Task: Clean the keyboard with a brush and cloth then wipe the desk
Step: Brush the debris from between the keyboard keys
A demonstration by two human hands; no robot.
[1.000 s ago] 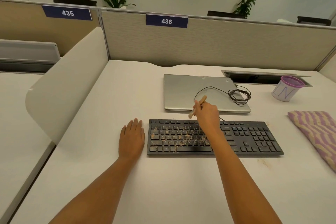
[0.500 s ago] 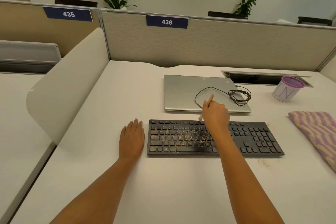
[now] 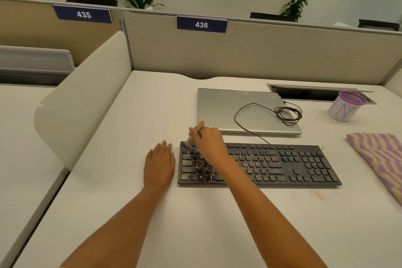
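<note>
A black keyboard point(image 3: 282, 165) lies on the white desk point(image 3: 195, 213), its keys speckled with brown crumbs. My right hand point(image 3: 210, 142) grips a wooden-handled brush point(image 3: 199, 126) over the keyboard's far left corner; the bristle end sits near the top-left keys, blurred. My left hand point(image 3: 159, 164) rests flat on the desk, fingers straight, right beside the keyboard's left edge. A purple-and-yellow striped cloth point(image 3: 378, 159) lies on the desk at the right.
A closed silver laptop point(image 3: 219, 106) sits behind the keyboard with the coiled black cable point(image 3: 287, 114) on it. A white cup with a purple rim point(image 3: 343, 107) stands at the back right beside a cable slot point(image 3: 309, 93). A curved white divider point(image 3: 82, 98) borders the left. Crumbs point(image 3: 316, 194) lie near the keyboard's front right.
My right hand with the brush has swept from the middle of the keyboard's top row to its far left corner. The left hand has stayed in place.
</note>
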